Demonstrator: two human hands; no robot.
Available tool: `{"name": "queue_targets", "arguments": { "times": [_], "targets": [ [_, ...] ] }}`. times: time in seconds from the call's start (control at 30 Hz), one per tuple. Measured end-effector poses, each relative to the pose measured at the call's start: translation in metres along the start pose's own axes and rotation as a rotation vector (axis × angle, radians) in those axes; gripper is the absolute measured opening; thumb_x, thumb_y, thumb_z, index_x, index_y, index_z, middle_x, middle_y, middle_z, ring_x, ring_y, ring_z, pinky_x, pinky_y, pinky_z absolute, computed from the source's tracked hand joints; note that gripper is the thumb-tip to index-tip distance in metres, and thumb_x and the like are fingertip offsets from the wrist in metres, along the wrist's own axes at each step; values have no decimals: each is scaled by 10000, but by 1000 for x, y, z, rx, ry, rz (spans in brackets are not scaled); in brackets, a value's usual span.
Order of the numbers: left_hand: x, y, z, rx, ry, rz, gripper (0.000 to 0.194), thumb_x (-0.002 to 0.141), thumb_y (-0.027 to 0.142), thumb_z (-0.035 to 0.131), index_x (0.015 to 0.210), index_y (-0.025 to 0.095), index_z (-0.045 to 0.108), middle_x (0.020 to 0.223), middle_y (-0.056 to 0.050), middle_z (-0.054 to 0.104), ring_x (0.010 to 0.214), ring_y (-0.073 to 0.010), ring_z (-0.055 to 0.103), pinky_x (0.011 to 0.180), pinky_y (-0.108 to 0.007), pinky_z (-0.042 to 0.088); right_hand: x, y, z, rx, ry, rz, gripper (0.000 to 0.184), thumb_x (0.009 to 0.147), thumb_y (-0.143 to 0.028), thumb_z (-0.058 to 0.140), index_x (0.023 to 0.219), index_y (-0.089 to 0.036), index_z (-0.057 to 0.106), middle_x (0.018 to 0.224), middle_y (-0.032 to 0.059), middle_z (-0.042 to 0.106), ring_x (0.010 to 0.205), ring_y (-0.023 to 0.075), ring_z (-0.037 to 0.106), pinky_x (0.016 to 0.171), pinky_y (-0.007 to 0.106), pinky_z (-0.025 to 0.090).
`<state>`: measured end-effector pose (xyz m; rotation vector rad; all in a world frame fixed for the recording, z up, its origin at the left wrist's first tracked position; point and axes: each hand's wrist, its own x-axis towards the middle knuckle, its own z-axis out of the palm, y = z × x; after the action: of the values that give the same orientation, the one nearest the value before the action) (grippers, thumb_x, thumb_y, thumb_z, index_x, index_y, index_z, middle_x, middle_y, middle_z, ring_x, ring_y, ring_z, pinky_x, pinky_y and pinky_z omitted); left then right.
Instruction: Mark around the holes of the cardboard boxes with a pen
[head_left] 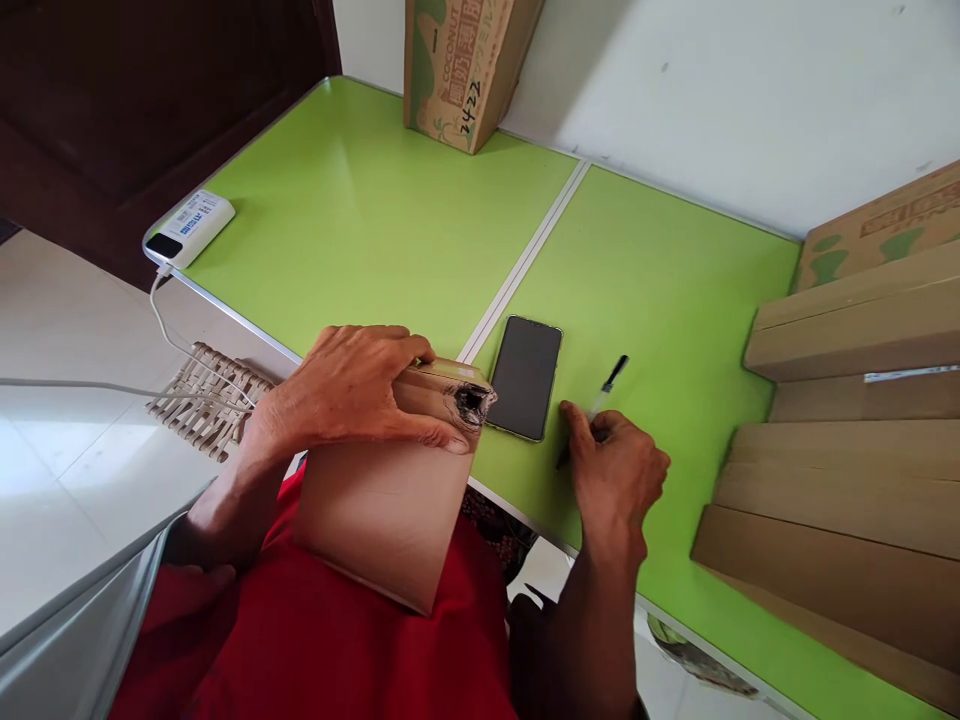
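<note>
My left hand (367, 385) is wrapped over the top of a cardboard box (382, 520), thumb along its front face and fingers behind. The box is tilted against my red clothing at the table's front edge. A ragged hole ringed with black ink marks (472, 400) shows at its upper right corner. My right hand (615, 460) rests by the table's edge, its fingers closed around a pen (598, 402) with a clear barrel and dark ends. Part of the pen is hidden by the fingers. Between the two hands lies a smartphone (526, 378), its screen dark.
Several cardboard boxes (847, 480) fill the right side of the green table (360, 210). Another printed carton (450, 70) stands at the back by the wall. A white device (191, 228) with a cable sits at the left corner, above a woven seat (210, 390).
</note>
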<state>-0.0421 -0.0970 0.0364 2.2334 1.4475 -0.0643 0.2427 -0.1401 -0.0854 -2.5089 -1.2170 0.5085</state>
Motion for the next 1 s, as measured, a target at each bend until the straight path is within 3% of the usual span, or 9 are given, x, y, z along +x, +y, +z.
{"name": "queue_targets", "arguments": {
  "times": [0.13, 0.23, 0.37, 0.47, 0.63, 0.8, 0.9, 1.0],
  "targets": [
    [0, 0, -1, -6, -6, -8, 780, 814, 920, 748, 1254, 276, 771, 1285, -45, 821, 1181, -376, 757, 1019, -493, 506, -3, -7, -2, -48, 37, 30, 242, 931, -472, 674, 927, -230, 680, 738, 72, 626, 740, 306, 539, 702, 386, 305],
    [1, 0, -2, -7, -10, -15, 781, 821, 914, 741, 1270, 276, 769, 1298, -50, 819, 1192, -378, 752, 1020, -491, 502, -14, -21, -2, -16, 53, -50, 432, 959, -495, 685, 1229, -158, 691, 957, 136, 752, 904, 345, 665, 783, 409, 415],
    [2, -1, -2, -1, -10, -15, 810, 823, 925, 724, 1286, 262, 766, 1302, -69, 820, 1218, -387, 747, 1030, -484, 497, -33, -48, 9, -26, 1, -244, 623, 946, -590, 734, 1342, -114, 667, 1297, 241, 705, 1169, 414, 658, 824, 449, 505],
    [0, -2, 0, 11, -6, -12, 832, 805, 943, 727, 1278, 260, 764, 1269, -67, 824, 1188, -382, 757, 1008, -473, 503, -41, -64, 18, -142, -35, -239, 676, 935, -565, 767, 1392, -84, 639, 1406, 297, 613, 1297, 480, 572, 828, 493, 545],
    [-2, -3, 1, 10, 4, -6, 821, 819, 940, 720, 1266, 254, 765, 1284, -79, 819, 1211, -385, 753, 993, -457, 509, -36, -64, 20, -138, -65, -137, 671, 896, -538, 819, 1310, -46, 626, 1355, 336, 607, 1299, 530, 569, 907, 582, 576],
    [-2, -2, 1, 4, -12, -17, 861, 818, 943, 716, 1314, 241, 759, 1327, -101, 810, 1240, -406, 740, 1018, -478, 507, -31, -57, 15, -43, -27, -103, 683, 770, -504, 901, 1226, -124, 562, 1311, 326, 632, 1244, 524, 616, 956, 601, 559],
    [-1, -2, 1, 7, -20, -13, 850, 826, 932, 718, 1303, 231, 764, 1311, -107, 811, 1220, -410, 746, 1000, -484, 511, -35, -58, 14, 65, 2, -135, 586, 782, -452, 851, 1183, -205, 501, 1282, 255, 648, 1201, 443, 633, 982, 546, 537],
    [0, -2, 1, 5, -17, -7, 820, 845, 915, 713, 1290, 229, 768, 1289, -101, 813, 1209, -405, 748, 988, -485, 510, -40, -57, 13, 186, -44, -180, 426, 793, -437, 777, 1037, -271, 470, 1099, 150, 677, 1045, 368, 652, 917, 491, 524]
  ]
}}
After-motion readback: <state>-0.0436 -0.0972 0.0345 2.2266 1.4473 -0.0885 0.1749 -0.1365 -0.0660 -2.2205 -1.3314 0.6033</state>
